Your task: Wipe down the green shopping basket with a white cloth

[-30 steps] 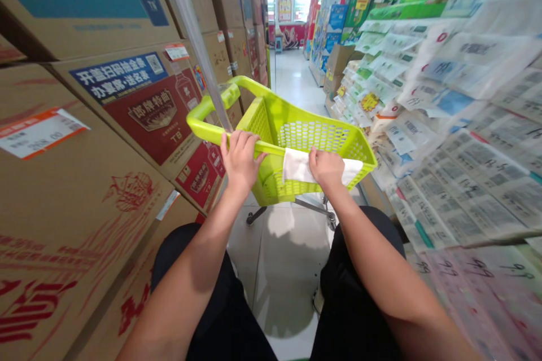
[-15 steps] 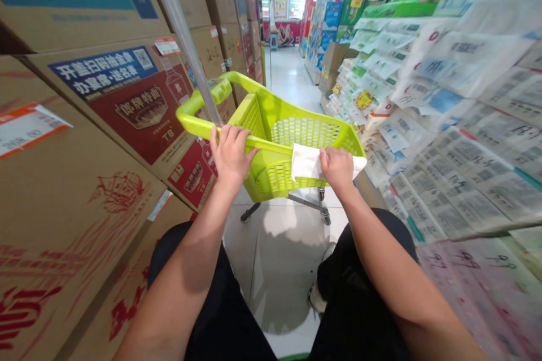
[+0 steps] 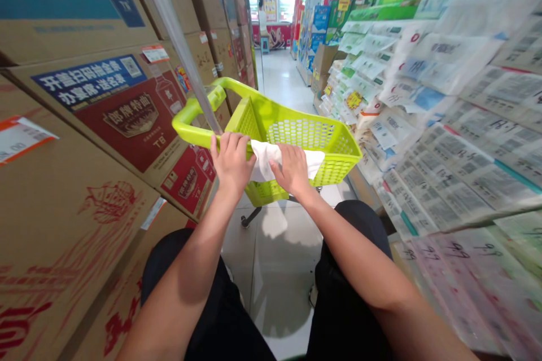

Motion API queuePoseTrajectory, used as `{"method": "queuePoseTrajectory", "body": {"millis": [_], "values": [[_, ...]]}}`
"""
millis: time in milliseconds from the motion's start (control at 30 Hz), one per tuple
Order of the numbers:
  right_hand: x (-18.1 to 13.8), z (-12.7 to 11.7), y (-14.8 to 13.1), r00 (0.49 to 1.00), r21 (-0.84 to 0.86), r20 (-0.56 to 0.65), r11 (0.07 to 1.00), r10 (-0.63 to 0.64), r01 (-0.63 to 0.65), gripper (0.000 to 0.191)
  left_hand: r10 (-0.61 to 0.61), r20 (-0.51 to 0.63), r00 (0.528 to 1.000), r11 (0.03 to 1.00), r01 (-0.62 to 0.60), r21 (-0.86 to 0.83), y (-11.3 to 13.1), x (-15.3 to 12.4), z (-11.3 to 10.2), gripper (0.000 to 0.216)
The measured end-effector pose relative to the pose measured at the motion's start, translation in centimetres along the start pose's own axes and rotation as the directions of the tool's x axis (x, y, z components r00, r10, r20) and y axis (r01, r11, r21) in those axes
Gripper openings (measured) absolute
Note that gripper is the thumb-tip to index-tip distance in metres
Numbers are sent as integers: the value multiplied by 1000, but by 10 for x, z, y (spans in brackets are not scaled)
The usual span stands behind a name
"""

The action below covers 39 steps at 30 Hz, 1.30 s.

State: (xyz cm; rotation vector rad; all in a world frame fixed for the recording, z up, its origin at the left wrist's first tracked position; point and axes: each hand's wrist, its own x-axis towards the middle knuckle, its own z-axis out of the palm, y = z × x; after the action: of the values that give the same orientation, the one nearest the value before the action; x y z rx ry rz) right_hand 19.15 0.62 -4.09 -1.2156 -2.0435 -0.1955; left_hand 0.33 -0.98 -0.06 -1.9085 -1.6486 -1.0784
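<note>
White cloth (image 3: 263,159) lies at twelve o'clock over the near edge of the green cart (image 3: 259,123), gripped by the right hand (image 3: 293,169), while the left hand (image 3: 232,159) holds that edge at eleven o'clock, and pushing too hard could roll the cart on its wheels (image 3: 244,222).

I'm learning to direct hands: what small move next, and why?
Perhaps slide the right hand and white cloth rightward along the basket rim: the left hand grips it beside the cloth's left end; beyond the right end, it's uncovered.
</note>
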Motion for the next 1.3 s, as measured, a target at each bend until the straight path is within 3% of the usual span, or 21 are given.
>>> {"method": "queuePoseTrajectory", "body": {"millis": [200, 400, 567, 700, 867, 1000, 1133, 1300], "values": [[-2, -6, 6, 998, -24, 49, 999, -43, 44, 60, -7, 25, 1000, 1000, 7, -11, -12, 1, -4, 31], [-21, -24, 60, 993, -198, 29, 975, 114, -106, 55, 4, 35, 999, 1000, -4, 5, -16, 3, -5, 35], [-31, -44, 101, 958, -333, -24, 901, 285, -277, 55, 23, 29, 999, 999, -24, 25, -9, 0, -2, 37], [-29, -40, 87, 965, -282, -49, 923, 257, -260, 57, 20, 43, 999, 1000, -20, -4, -1, 0, 0, 38], [-18, -19, 28, 999, -61, -20, 998, 29, -30, 63, 20, 31, 999, 1000, -20, -2, 5, 0, -2, 36], [-10, -11, -1, 998, 9, 2, 998, -59, 59, 69, 37, 1, 999, 999, -37, 36, 1, -1, -2, 33], [-11, -16, 10, 998, -40, 59, 999, -31, 33, 65, 41, 10, 999, 998, -41, 40, -9, 1, -3, 34], [-23, -32, 64, 986, -245, 30, 958, 164, -151, 56, 25, 31, 999, 999, -25, 23, -15, 2, -4, 36]]}}
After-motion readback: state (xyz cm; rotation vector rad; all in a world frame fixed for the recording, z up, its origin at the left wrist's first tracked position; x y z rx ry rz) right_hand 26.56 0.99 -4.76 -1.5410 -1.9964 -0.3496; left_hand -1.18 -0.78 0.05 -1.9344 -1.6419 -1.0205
